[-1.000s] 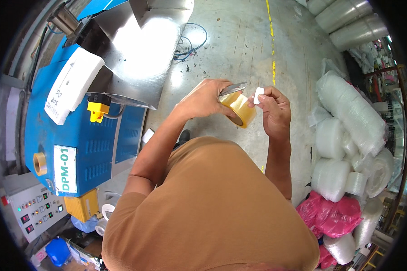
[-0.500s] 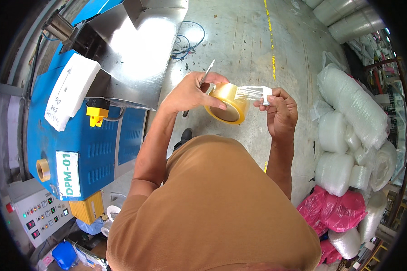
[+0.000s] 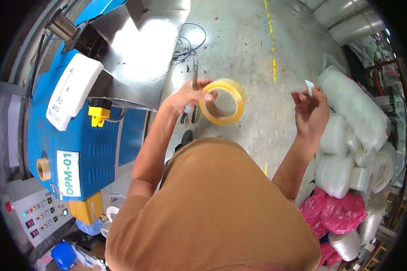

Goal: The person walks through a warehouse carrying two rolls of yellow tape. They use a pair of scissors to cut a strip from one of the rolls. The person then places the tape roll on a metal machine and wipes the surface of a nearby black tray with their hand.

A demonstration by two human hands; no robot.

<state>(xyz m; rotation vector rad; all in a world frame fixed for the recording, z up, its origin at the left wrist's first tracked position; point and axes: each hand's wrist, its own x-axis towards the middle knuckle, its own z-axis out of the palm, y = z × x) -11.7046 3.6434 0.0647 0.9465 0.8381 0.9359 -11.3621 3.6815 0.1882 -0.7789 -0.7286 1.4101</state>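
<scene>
My left hand (image 3: 184,97) is closed on a wide roll of clear yellowish packing tape (image 3: 238,92), its thumb over the near rim. Also in that hand is a pair of scissors (image 3: 196,116), with the blades up past the fingers and dark handles hanging below; motion blurs them. Out to the right and apart from the roll, my right hand (image 3: 311,116) pinches a small white slip (image 3: 309,87) between thumb and fingers. Whether clear tape still clings to the slip is too blurred to tell.
A blue machine (image 3: 92,149) with a metal chute (image 3: 153,49) stands at left, another tape roll (image 3: 43,169) on its side. A control panel (image 3: 40,217) is lower left. Bubble-wrap rolls (image 3: 352,106) and pink bundles (image 3: 334,210) are piled at right. A blue hose (image 3: 203,38) lies on the floor.
My right hand has moved right, away from the roll, with the white slip. The tape strip stretched between them no longer shows. In my left hand the roll has turned its open side toward view.
</scene>
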